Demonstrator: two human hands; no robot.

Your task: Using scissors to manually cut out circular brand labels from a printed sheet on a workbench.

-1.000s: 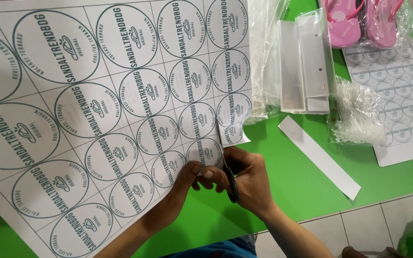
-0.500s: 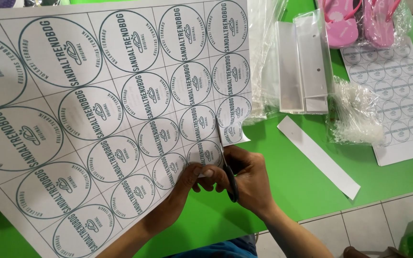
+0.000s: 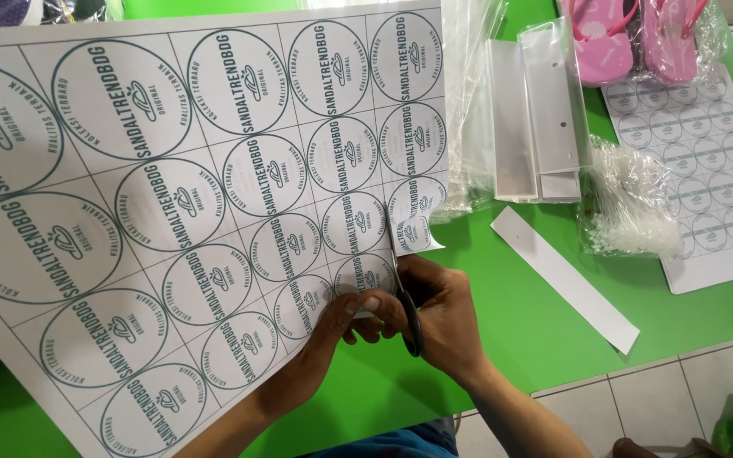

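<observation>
Since the earlier frame, the sticker sheet (image 3: 171, 203) shifted slightly right. Left hand (image 3: 345, 318) fingers pinch its lower edge; right hand (image 3: 443, 309) fingers are clamped on black scissors (image 3: 409, 314) over the green worktop (image 3: 511, 339).

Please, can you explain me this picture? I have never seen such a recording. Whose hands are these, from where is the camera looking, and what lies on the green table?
No machine here: a person works with two bare hands, and a camera on the person's head looks down at them. The right hand holds black-handled scissors, blades at a large sheet of round printed labels. The left hand pinches the sheet's edge beside the blades. On the green table also lie a white paper strip, clear plastic bags, a smaller label sheet and pink sandals.
</observation>
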